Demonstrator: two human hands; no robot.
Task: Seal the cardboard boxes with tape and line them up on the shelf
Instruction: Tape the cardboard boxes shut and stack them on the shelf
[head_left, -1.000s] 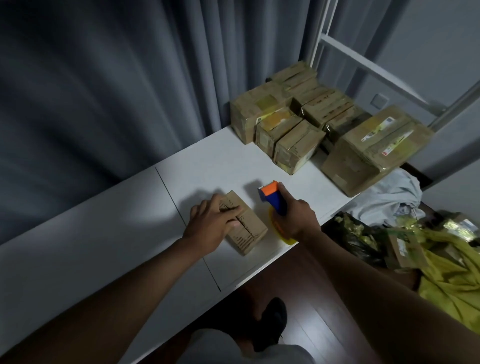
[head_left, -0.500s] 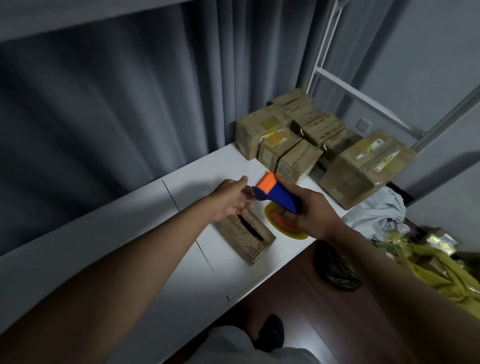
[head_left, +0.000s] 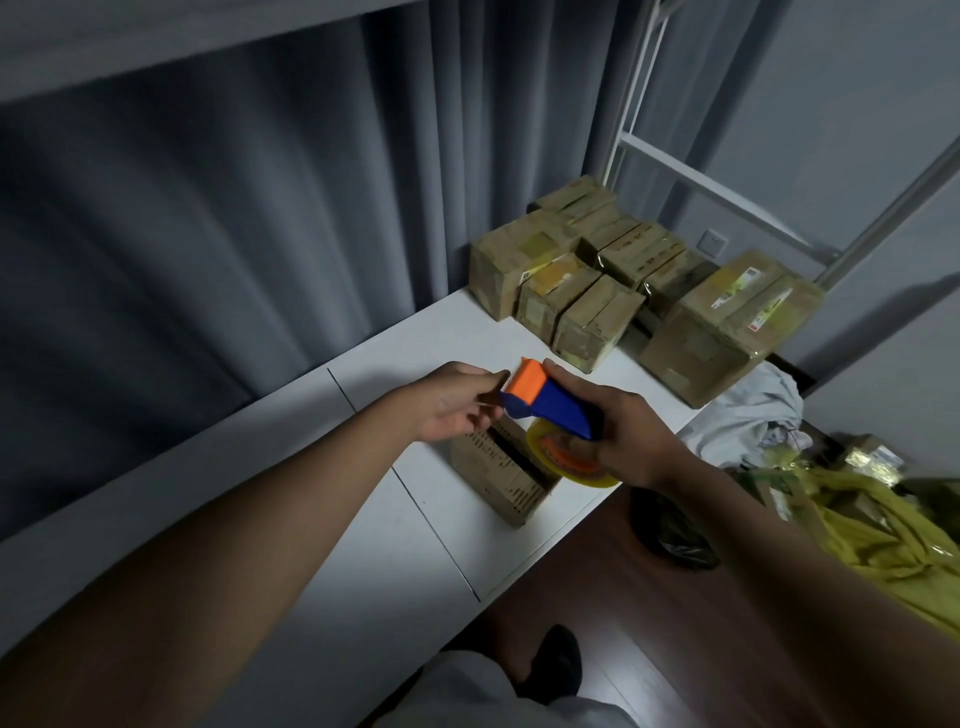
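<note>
A small cardboard box (head_left: 498, 475) lies on the white shelf (head_left: 426, 525), its top flaps parted along a dark slit. Above it my right hand (head_left: 631, 436) grips a blue and orange tape dispenser (head_left: 545, 405) with a yellow tape roll (head_left: 569, 460) hanging under it. My left hand (head_left: 452, 402) is at the dispenser's orange tip, fingers curled and pinching at the tape end there. Neither hand touches the box.
Several taped cardboard boxes (head_left: 571, 291) stand in a cluster at the shelf's far end, with a larger box (head_left: 727, 327) to their right. Grey curtain hangs behind. Cloth, yellow bags (head_left: 878, 514) and parcels lie on the floor to the right. The white shelf frame (head_left: 639, 93) rises behind the boxes.
My left hand has lifted off the small box and come up to the dispenser's tip. My right hand has raised the dispenser above the box.
</note>
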